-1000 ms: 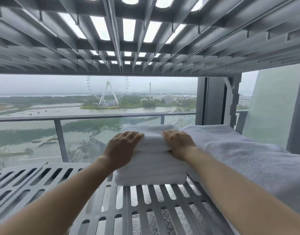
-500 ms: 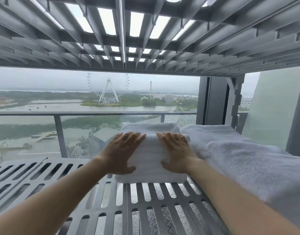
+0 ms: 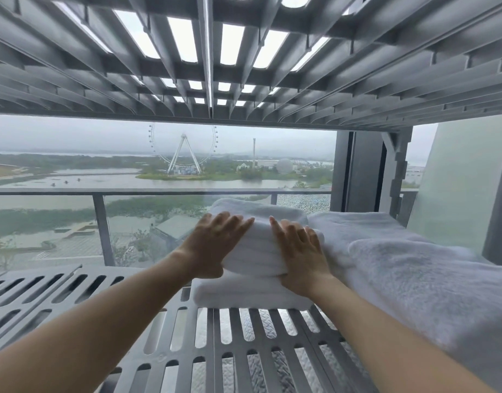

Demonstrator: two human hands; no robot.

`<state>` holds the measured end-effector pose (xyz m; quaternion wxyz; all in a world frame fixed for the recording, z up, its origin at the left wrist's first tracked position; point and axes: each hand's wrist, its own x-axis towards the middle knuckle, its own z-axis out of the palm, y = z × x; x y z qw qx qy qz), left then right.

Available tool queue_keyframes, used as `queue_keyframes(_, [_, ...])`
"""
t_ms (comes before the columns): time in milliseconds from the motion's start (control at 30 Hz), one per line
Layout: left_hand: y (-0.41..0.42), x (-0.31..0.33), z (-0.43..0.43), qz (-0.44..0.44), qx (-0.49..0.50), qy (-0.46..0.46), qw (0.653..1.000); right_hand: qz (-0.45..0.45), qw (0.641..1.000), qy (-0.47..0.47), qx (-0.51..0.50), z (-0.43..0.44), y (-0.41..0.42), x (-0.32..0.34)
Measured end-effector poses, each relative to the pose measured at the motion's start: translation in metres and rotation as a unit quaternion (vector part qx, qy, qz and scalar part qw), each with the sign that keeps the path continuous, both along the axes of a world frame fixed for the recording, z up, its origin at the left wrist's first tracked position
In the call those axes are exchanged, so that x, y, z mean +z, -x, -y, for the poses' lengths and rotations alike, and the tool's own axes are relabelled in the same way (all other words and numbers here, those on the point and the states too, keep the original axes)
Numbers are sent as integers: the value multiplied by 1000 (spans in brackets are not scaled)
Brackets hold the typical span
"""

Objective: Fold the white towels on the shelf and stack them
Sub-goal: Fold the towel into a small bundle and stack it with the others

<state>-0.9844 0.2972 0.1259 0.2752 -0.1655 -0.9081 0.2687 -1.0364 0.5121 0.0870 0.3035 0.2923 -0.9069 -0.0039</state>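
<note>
1. Since half a second ago, both hands have stayed on top of the folded towel [image 3: 256,245]. Its rounded near edge now sits back from the near edge of the lower towel [image 3: 252,293], where the front of the stack looked flush before.
2. The grey slatted shelf [image 3: 244,344] carries everything. A second slatted shelf [image 3: 244,66] runs overhead.
3. Beyond the far edge of the shelf is a glass railing [image 3: 102,222]. Past it lie water and a Ferris wheel [image 3: 183,148].
4. A loose pile of unfolded towels [image 3: 419,268] covers the right side of the shelf, from the far right corner to the near right edge. It touches the right side of the folded stack.
5. The stack of two white folded towels lies in the middle of the shelf, toward the far edge, with the smaller towel on top.
6. The left hand [image 3: 218,245] rests on the left part of the top towel. Its fingers are straight and spread flat on the cloth, gripping nothing.
7. The right hand [image 3: 300,256] rests on the right part of the same towel, fingers straight and flat.
8. Both thumbs lie at the top towel's near edge. Whether they hook beneath it cannot be told.
</note>
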Motion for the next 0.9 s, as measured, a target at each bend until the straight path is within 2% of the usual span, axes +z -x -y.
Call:
queue_keyframes(200, [-1, 2, 7, -1, -38, -28, 999, -37, 998, -27, -46, 9, -2, 6])
queue_keyframes(333, [-3, -3, 16, -33, -62, -86, 994, -139, 988, -21, -62, 15, -6, 16])
queue_keyframes(467, [-1, -25, 22, 25, -40, -83, 995, -61, 996, -53, -42, 21, -9, 0])
queue_keyframes(533, [1, -29, 23, 23, -37, -75, 996, -74, 994, -41, -66, 20, -11, -2])
queue_keyframes(667, [2, -31, 26, 70, -12, -69, 995, -31, 998, -36, -49, 23, -9, -4])
queue_keyframes(767, [-3, -35, 24, 79, 23, -43, 996, -54, 996, -26, -59, 24, -10, -7])
queue_keyframes(900, [-5, -45, 16, 35, 47, -58, 997, -93, 994, 21, -50, 22, -10, -12])
